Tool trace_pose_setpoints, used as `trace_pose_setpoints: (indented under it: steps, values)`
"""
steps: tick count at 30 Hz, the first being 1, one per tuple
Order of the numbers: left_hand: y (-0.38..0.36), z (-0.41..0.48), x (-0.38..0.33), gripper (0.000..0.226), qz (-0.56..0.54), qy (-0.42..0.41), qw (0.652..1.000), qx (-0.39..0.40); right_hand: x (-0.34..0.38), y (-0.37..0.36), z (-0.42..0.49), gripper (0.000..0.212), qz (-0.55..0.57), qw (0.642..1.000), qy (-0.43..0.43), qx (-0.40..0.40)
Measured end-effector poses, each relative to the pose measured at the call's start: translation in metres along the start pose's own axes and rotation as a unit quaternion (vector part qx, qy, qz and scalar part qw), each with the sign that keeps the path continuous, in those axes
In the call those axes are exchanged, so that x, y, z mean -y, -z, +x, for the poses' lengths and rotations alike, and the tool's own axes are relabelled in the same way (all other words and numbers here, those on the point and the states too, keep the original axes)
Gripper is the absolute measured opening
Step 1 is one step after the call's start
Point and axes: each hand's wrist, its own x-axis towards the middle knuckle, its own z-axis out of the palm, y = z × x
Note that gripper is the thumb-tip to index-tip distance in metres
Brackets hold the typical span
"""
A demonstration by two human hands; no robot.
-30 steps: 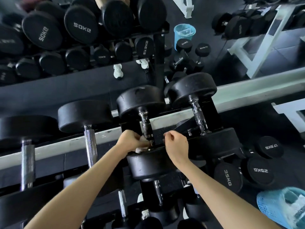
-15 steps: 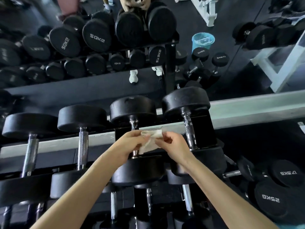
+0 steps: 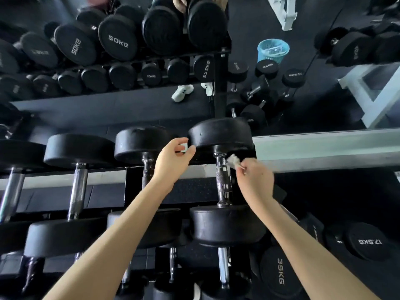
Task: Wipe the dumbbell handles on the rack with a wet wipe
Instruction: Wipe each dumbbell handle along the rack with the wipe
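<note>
Black dumbbells with chrome handles lie in a row on the rack (image 3: 207, 169). My right hand (image 3: 255, 180) pinches a crumpled white wet wipe (image 3: 233, 159) just right of the upper end of the rightmost dumbbell's knurled handle (image 3: 223, 182); whether the wipe touches it I cannot tell. My left hand (image 3: 173, 161) hovers between the far heads of that dumbbell and its left neighbour (image 3: 147, 165), fingers loosely curved, thumb apart, holding nothing I can make out. Further left lie two more handles, one (image 3: 76, 191) near the middle and one (image 3: 12, 191) at the edge.
A mirror behind the rack reflects more dumbbells and a blue bin (image 3: 273, 49). Loose weights marked 35KG (image 3: 280, 271) and 17.5KG (image 3: 368, 241) sit at lower right. A lower tier of handles (image 3: 223, 265) shows under the front heads. A pale ledge (image 3: 324, 146) runs behind.
Both hands held the wipe together over the second-from-right handle; now my right hand alone has carried it right to the last dumbbell's handle, and my left hand has let go and risen.
</note>
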Motion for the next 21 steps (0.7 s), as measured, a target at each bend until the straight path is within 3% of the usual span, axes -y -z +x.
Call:
trace_pose_setpoints:
  steps: [3,6,10,12,14,15,17,19,21]
  values:
    - [-0.013,0.008,-0.010,0.042,0.058,-0.048,0.997,-0.034,0.015,-0.015,0.000,0.052,0.105,0.987,-0.020,0.124]
    - [-0.019,0.016,-0.015,0.043,0.106,-0.075,0.990,-0.046,0.014,-0.008,0.005,0.048,0.286,0.934,-0.104,0.187]
    - [-0.025,0.026,-0.022,0.049,0.104,-0.068,0.992,-0.030,0.002,-0.025,0.011,0.015,0.341,0.904,-0.212,0.145]
    - [-0.028,0.033,-0.025,0.057,0.107,-0.058,0.992,-0.014,0.003,-0.035,0.014,0.029,0.359,0.870,-0.305,0.149]
    - [-0.030,0.039,-0.028,0.070,0.112,-0.037,0.993,-0.003,0.006,-0.042,0.014,0.033,0.385,0.841,-0.339,0.174]
    - [-0.032,0.043,-0.028,0.077,0.119,-0.020,0.993,0.002,0.009,-0.044,0.014,0.030,0.379,0.844,-0.337,0.176]
    - [-0.033,0.050,-0.029,0.090,0.136,0.012,0.990,0.018,0.015,-0.047,0.013,0.031,0.307,0.891,-0.299,0.150]
    - [-0.030,0.057,-0.030,0.105,0.102,0.053,0.992,0.045,0.024,-0.051,0.015,0.036,0.189,0.940,-0.257,0.124]
    - [-0.026,0.064,-0.032,0.108,0.051,0.090,0.992,0.075,0.033,-0.055,0.021,0.038,0.117,0.960,-0.235,0.100]
